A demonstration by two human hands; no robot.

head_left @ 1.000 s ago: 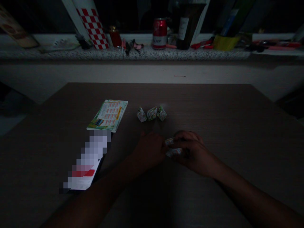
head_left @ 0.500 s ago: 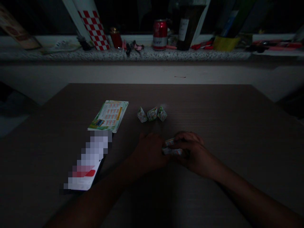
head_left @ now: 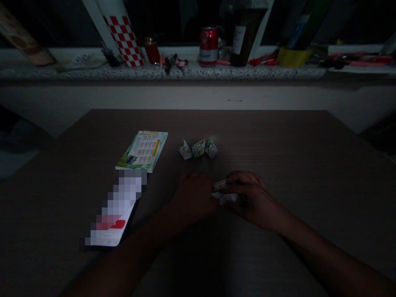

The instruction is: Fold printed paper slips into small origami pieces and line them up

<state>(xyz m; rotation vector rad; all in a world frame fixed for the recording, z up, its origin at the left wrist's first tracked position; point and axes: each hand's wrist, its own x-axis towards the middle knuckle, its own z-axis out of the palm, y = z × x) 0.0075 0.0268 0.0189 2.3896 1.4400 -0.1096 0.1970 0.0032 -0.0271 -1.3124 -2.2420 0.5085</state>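
Pinching one folded paper piece [head_left: 223, 192] between left hand [head_left: 193, 198] and right hand [head_left: 249, 198], fingers closed on it; three folded pieces [head_left: 198, 149] at 12 o'clock.

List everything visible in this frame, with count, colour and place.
folded paper piece: 1, white-green print, pinched between both hands
folded paper shapes: 3, green-white, in a row beyond the hands
printed sheets: small stack, green-white, left of the row
table: 1, brown wood grain
drink can: 1, red, on the ledge
dark bottle: 1, on the ledge right of the can
checked cone: 1, red-white, on the ledge at left
left hand: on the paper
right hand: on the paper
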